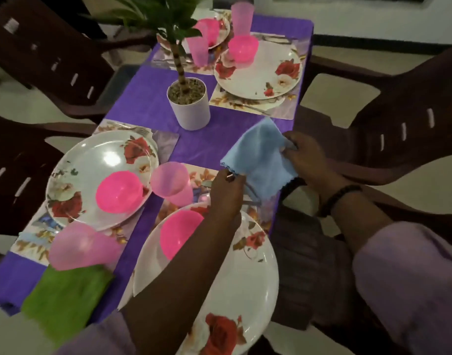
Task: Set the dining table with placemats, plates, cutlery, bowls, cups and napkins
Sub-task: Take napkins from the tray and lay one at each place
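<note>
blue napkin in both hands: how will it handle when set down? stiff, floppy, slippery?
Likely floppy: the blue napkin sags between the left hand and the right hand, its free corner hanging. Probably light, since fingertip pinches at two edges carry it. It looks like soft cloth, so it should drape rather than slide on the purple tablecloth.

Two bare forearms with pale lilac sleeves pushed up toward the elbows — left hand (226, 193) without rings, right hand (305, 160) at about three o'clock from it — and a dark beaded bracelet (340, 198) circling the right wrist.
</note>
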